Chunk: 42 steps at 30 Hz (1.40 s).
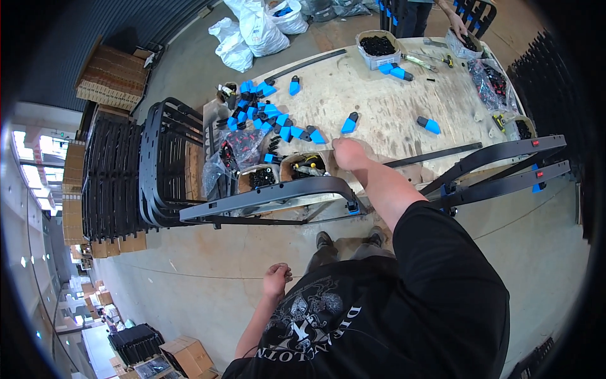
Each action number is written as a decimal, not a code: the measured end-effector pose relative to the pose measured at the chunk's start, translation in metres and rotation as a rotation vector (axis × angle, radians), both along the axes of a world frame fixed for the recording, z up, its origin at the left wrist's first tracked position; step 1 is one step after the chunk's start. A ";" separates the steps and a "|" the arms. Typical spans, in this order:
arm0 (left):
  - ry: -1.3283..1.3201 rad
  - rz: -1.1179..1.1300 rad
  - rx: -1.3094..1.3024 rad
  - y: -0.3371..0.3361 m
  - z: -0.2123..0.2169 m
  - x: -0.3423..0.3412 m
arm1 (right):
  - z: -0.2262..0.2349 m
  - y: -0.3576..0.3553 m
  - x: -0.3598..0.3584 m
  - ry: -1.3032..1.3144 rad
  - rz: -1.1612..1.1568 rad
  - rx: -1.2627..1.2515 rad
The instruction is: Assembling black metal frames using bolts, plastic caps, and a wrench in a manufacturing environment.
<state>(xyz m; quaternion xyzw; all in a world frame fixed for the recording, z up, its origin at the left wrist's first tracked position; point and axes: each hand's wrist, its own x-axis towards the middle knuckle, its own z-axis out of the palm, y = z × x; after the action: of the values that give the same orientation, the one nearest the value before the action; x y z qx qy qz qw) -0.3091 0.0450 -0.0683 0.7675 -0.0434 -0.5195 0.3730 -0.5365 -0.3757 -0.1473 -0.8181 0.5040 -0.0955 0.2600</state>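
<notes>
My right hand (349, 153) reaches over the near edge of the wooden tabletop, its fingers curled in. Whatever it may hold is hidden. Just left of it lies a blue-and-black plastic piece (317, 136); another blue-and-black piece (349, 123) rests slightly beyond. My left hand (276, 278) is low beside my body, away from the table, with fingers bent closed and nothing recognisable in them. Between me and the tabletop stands a black metal frame (271, 195) with a curved end. A second black frame (495, 155) is at the right.
Blue-and-black pieces (268, 110) are heaped on the table's left side. Boxes of small black parts (259, 178) (377, 46) stand along its edges. Black frames (113, 170) are stacked at the left. A co-worker's hand (459, 26) dips into a box (464, 45) at the far right.
</notes>
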 end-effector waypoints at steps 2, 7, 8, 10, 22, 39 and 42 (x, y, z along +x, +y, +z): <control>0.024 -0.021 0.000 -0.002 -0.003 0.003 | 0.003 0.007 -0.003 -0.098 -0.083 0.053; -0.048 -0.282 -0.164 -0.048 0.008 -0.007 | 0.048 0.061 -0.053 -1.041 -0.629 0.900; -0.080 -0.414 -0.241 -0.061 0.014 -0.012 | 0.051 0.079 -0.074 -1.324 -0.667 1.253; -0.190 -0.574 -0.312 -0.088 0.043 -0.030 | 0.098 0.129 -0.096 -1.428 -0.737 1.362; -0.657 -1.050 -1.026 -0.170 0.144 -0.162 | 0.187 0.239 -0.120 -1.533 -0.526 1.435; 0.289 -0.317 -0.327 -0.179 0.031 -0.118 | 0.126 0.194 -0.090 -0.265 -0.185 0.035; 0.358 -0.303 -0.322 -0.191 0.023 -0.124 | 0.126 0.194 -0.079 -0.173 -0.171 0.088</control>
<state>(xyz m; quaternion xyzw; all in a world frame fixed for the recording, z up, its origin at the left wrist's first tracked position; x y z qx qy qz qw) -0.4329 -0.1464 -0.0450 0.5791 -0.1731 -0.6832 0.4098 -0.6150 -0.1820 -0.0211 -0.7487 0.5512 -0.1655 0.3290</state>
